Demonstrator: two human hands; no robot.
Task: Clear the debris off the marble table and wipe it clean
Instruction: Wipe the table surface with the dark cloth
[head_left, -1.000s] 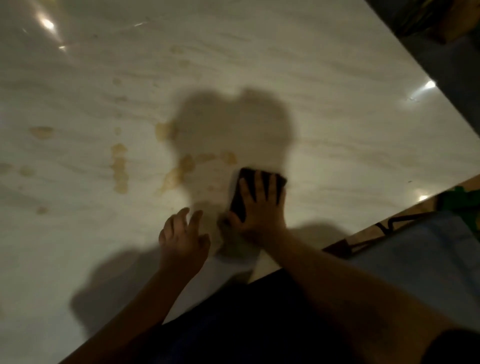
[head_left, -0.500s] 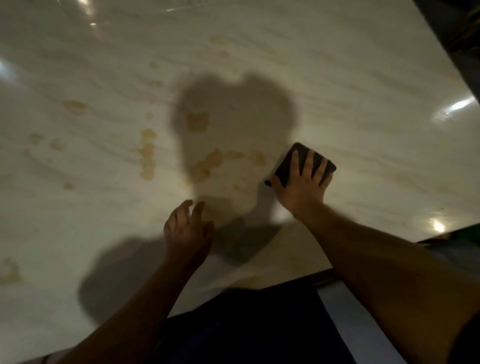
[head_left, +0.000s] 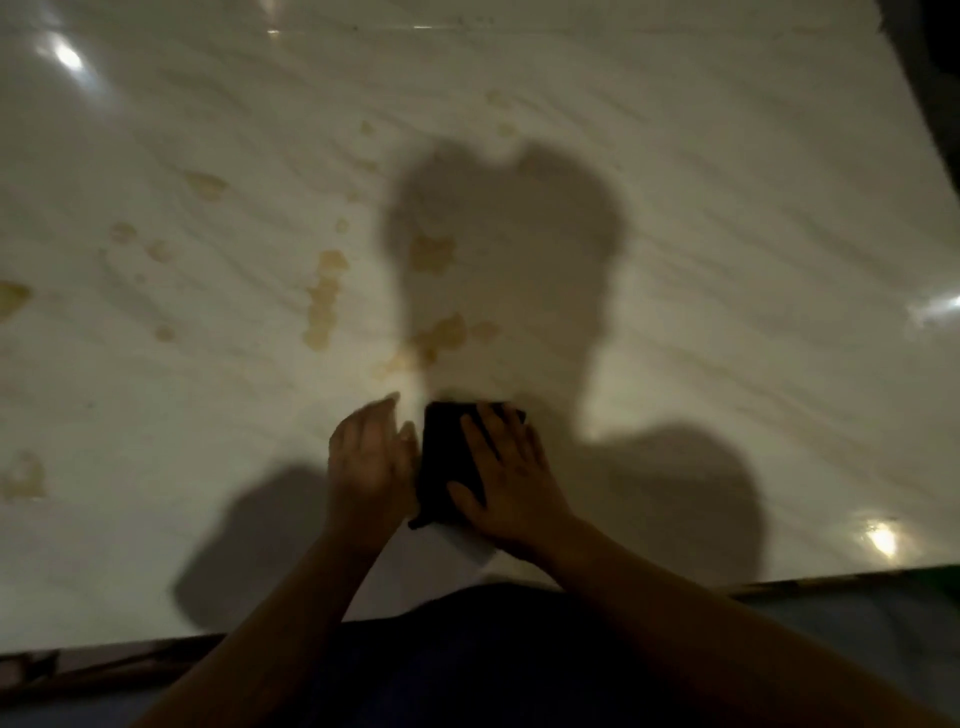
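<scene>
Head view: the right hand lies flat on a dark cloth, its fingers spread straight and pressing down rather than curled round it. The cloth sits on the marble counter, close to the counter's near edge and right in front of the person. Its long side runs away from the body.

The left hand is just left of the cloth. It is blurred, with loose, extended fingers that hold nothing. I cannot tell whether it touches the cloth's edge.

The yellowish stains all lie beyond the cloth. One smear is nearest, straight past its far edge. A blotch sits farther on in the same line, and a chain of spots is beyond and to the left. More patches lie well out to the left of the cloth. The right hand, already on the cloth, is best placed for the coming stroke, which I judge should go forward and slightly left.

Loose debris is too small or dim to make out. No bin, bowl or other container is in view. The wiping looks far from finished.
</scene>
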